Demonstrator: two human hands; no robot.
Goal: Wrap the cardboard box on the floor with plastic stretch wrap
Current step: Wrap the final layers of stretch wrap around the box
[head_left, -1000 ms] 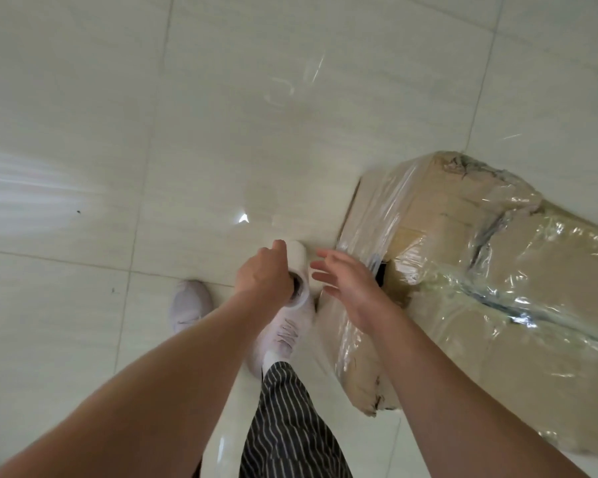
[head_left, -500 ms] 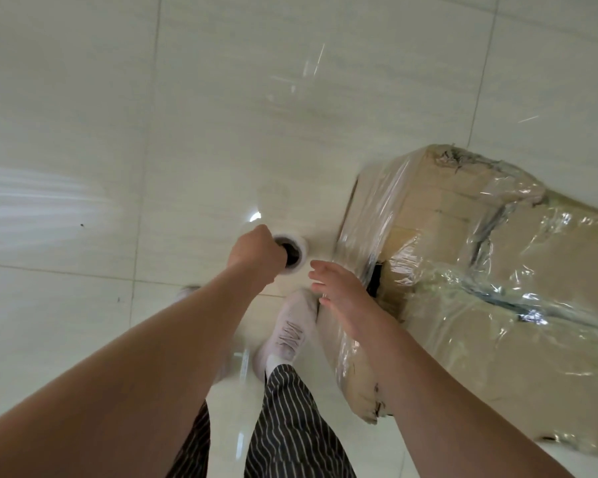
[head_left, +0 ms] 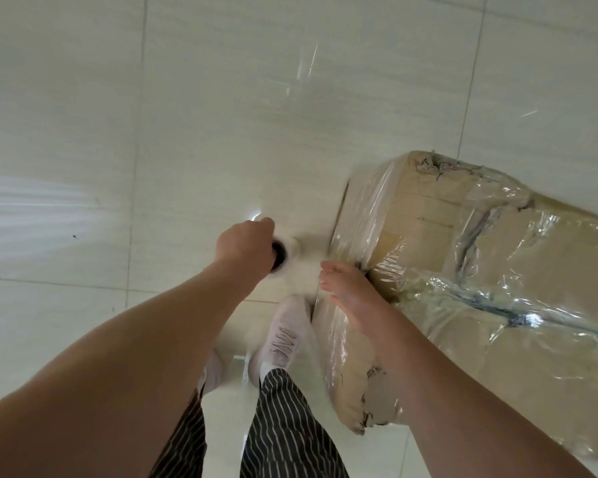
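Brown cardboard box (head_left: 439, 215), film-covered, lies on the pale tiled floor (head_left: 221, 115) at right. Left hand (head_left: 245, 246) grips the white stretch-wrap roll (head_left: 292, 260) just left of it; right hand (head_left: 351, 289), fingers loose, touches the box's wrapped left edge.

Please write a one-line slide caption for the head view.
Left hand grips the roll beside the partly wrapped box; right hand open at its edge.
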